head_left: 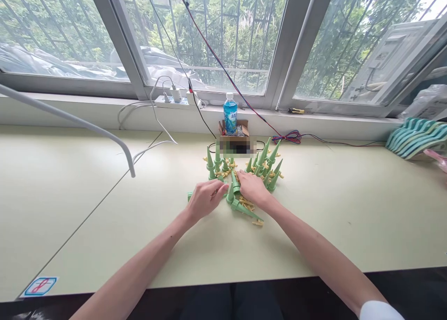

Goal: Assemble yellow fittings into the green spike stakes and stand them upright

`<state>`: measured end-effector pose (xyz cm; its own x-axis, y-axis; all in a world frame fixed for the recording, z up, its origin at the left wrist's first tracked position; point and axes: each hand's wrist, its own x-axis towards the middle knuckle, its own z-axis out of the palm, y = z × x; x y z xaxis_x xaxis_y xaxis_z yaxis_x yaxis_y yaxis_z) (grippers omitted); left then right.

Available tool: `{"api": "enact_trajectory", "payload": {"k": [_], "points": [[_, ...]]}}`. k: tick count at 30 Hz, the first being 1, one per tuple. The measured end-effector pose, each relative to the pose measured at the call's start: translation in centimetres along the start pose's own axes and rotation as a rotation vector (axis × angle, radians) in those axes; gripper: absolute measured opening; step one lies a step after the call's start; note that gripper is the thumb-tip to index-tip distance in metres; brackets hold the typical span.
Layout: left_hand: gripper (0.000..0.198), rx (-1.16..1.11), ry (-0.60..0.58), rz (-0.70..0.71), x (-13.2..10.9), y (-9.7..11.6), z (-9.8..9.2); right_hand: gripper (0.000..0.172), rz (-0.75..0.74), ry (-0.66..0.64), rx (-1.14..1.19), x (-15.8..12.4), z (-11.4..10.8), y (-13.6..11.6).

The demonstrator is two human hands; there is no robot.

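Observation:
A heap of green plastic cone spikes and small yellow clips lies on the pale green table. My left hand rests palm down at the heap's left side, fingers curled over a green spike that pokes out to its left. My right hand lies on the heap's middle, fingers bent down among the spikes and clips; what it grips is hidden. One green spike lies flat just in front of my right hand.
A small cardboard box with a blue drink bottle stands behind the heap. Red and black wires run along the sill. A white tube crosses the left. Stacked teal trays sit far right.

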<state>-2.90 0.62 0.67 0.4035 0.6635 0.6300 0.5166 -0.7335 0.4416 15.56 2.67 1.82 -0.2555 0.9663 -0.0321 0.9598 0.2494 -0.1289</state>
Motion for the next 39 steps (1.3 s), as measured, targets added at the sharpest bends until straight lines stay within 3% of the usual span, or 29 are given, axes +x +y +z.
{"api": "enact_trajectory", "payload": {"k": [5,10,13,17,20,26,34,39], "points": [[0.029,0.031,-0.055,-0.096,-0.2,0.5,0.3,0.044,-0.036,0.0,0.011,-1.4,-0.2,0.3],[0.022,0.047,-0.064,-0.092,-0.6,0.6,0.7,0.03,-0.064,0.015,0.021,-2.5,-0.4,0.7],[0.02,0.064,-0.097,-0.096,-0.7,0.7,0.8,0.027,-0.146,0.136,0.084,-3.3,-0.1,1.2],[0.033,0.092,-0.181,-0.089,-0.9,0.8,0.9,0.03,-0.28,0.296,0.231,-4.2,0.9,2.2],[0.032,0.096,-0.232,-0.076,-1.1,0.9,1.0,0.03,-0.29,0.339,0.31,-4.6,1.4,2.6],[0.032,0.083,-0.242,-0.104,-1.1,1.3,1.1,0.025,-0.351,0.263,0.344,-4.8,1.5,2.7],[0.034,0.096,-0.143,-0.15,-1.0,1.7,1.2,0.032,-0.355,0.178,0.261,-4.9,0.6,3.1],[0.026,0.015,-0.037,-0.227,-0.9,1.7,1.1,0.025,-0.362,0.102,0.26,-5.2,0.3,3.2]]}}
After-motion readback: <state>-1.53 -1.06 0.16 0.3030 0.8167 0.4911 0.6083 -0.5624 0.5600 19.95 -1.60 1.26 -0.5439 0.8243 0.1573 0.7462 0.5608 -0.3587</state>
